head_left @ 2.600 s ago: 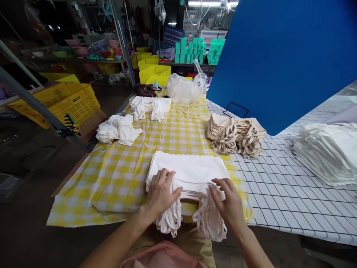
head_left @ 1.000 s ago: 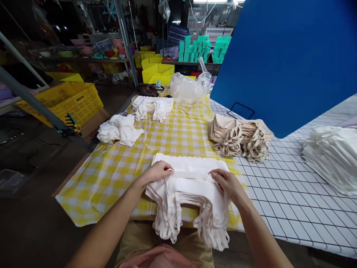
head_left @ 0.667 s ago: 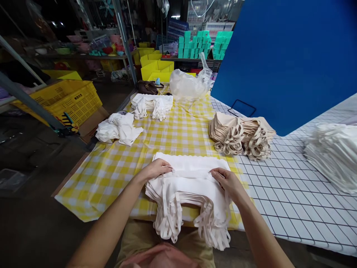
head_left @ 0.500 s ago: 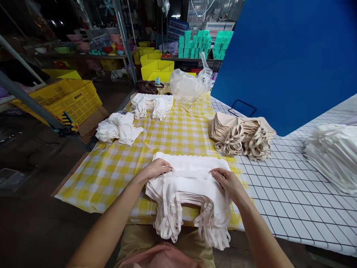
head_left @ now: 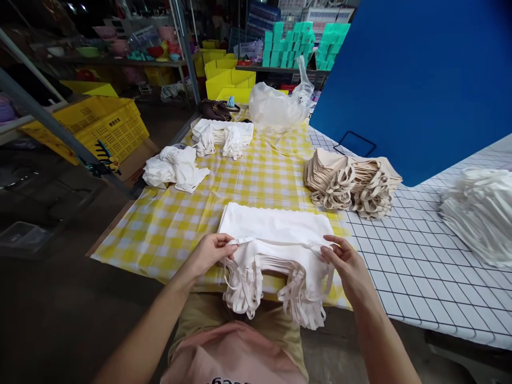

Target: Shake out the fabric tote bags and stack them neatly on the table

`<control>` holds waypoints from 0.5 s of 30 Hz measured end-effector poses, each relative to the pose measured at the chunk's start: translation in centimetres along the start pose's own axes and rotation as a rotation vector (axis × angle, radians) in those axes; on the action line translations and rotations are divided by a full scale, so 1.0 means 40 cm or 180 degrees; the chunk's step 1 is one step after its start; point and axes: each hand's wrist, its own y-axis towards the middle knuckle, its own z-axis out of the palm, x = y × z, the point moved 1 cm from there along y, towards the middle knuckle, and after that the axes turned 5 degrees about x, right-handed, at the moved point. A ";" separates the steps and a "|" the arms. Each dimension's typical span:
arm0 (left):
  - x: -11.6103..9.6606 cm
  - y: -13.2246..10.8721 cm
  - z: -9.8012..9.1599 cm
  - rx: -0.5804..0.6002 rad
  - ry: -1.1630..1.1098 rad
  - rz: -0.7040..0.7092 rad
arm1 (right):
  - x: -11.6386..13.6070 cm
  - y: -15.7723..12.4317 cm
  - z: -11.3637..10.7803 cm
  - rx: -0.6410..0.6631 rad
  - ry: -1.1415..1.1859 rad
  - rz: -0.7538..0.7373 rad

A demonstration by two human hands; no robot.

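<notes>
A stack of white strappy tops [head_left: 276, 221] lies in front of me, its thin straps hanging past the table's near edge. At the stack's left side my left hand [head_left: 212, 253] is closed, pinching a strap of the uppermost top between thumb and fingers. My right hand [head_left: 346, 258] pinches the same top's other strap at the right side, fingers bent. Between my hands the neckline of that top is drawn fairly straight. Right of the stack, apart from my hands, sits a pile of beige strappy tops [head_left: 352, 181].
A smaller white stack [head_left: 224, 136], a crumpled white heap [head_left: 176, 168], a dark handbag [head_left: 216, 109] and a clear plastic bag [head_left: 276, 104] lie on the checked tablecloth [head_left: 276, 165]. A blue board [head_left: 412, 80] and another white pile [head_left: 480, 213] are right. A yellow crate [head_left: 108, 128] stands left.
My hands have moved apart, outward to the stack's two sides, with the straps now between my fingers. The upper part of the top lies flatter. The view has tipped downward slightly.
</notes>
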 end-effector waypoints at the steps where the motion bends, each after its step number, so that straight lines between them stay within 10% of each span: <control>1: 0.012 -0.020 0.004 0.0077 -0.0162 -0.0065 | -0.003 -0.016 -0.005 -0.0015 0.0041 -0.0007; 15: 0.135 -0.140 0.059 -0.0208 -0.0762 -0.0210 | -0.059 -0.206 -0.035 0.0170 -0.0021 0.0590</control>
